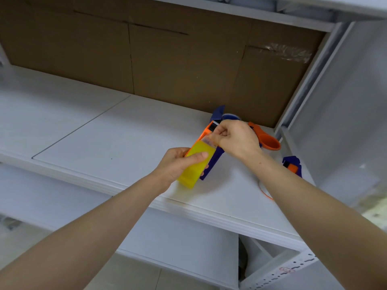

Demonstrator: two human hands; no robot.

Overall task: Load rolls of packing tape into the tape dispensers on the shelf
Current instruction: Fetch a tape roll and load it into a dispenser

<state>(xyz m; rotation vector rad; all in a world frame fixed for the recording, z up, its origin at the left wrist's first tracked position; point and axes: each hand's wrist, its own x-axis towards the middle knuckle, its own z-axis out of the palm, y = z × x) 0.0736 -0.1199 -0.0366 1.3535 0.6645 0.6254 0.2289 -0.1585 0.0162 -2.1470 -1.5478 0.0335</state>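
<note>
The left hand (176, 164) is gripping a yellow tape roll (195, 164) over the white shelf (104, 132), while the right hand (236, 141) is pinching its loose end against an orange-and-blue dispenser (211, 130). A second dispenser (292, 165) is lying near the right edge, cardboard (167, 59) is closing off the far side, and the shelf's left is lying open.

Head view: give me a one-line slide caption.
Left hand grips a yellow tape roll while the right hand pinches its end at a dispenser on the shelf.

Brown cardboard sheets (167, 59) line the back — a crumpled clear tape patch (287, 52) upper right.
</note>
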